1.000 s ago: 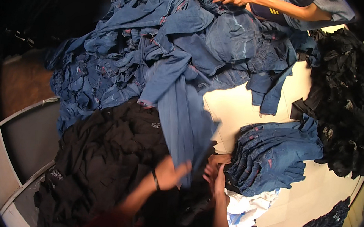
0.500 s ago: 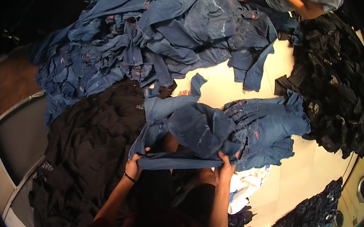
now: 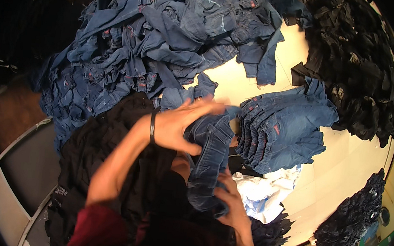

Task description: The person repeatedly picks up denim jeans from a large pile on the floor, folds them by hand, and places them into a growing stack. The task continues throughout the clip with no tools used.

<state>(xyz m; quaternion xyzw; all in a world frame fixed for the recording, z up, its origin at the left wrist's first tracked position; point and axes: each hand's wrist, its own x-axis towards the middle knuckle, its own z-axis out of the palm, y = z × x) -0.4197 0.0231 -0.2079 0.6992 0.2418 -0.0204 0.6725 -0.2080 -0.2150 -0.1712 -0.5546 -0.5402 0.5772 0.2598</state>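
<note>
A blue denim garment (image 3: 211, 159) with a thick side seam hangs lengthwise in front of my body, bunched at its lower end. My right hand (image 3: 233, 201) grips that lower end from the right side. Over the upper part reaches my left hand (image 3: 173, 128), with a black band at its wrist. Its fingers are stretched out and the thumb is apart; the fingertips are smeared by motion near the cloth's top. Just right of the garment lies a neat stack of folded denim pieces (image 3: 295, 124), their edges layered. Another denim piece (image 3: 178, 98) lies beyond my left hand.
A large heap of blue denim (image 3: 177, 32) fills the far side. Black cloth lies in piles at the left (image 3: 95, 161) and far right (image 3: 356, 66). White cloth (image 3: 266, 192) is beside my right hand, and a dark bundle (image 3: 350, 220) rests near the right edge.
The denim garment has gone from stretched sideways between both hands to hanging lengthwise. My left hand has let go and moved up and right; my right hand has moved down slightly.
</note>
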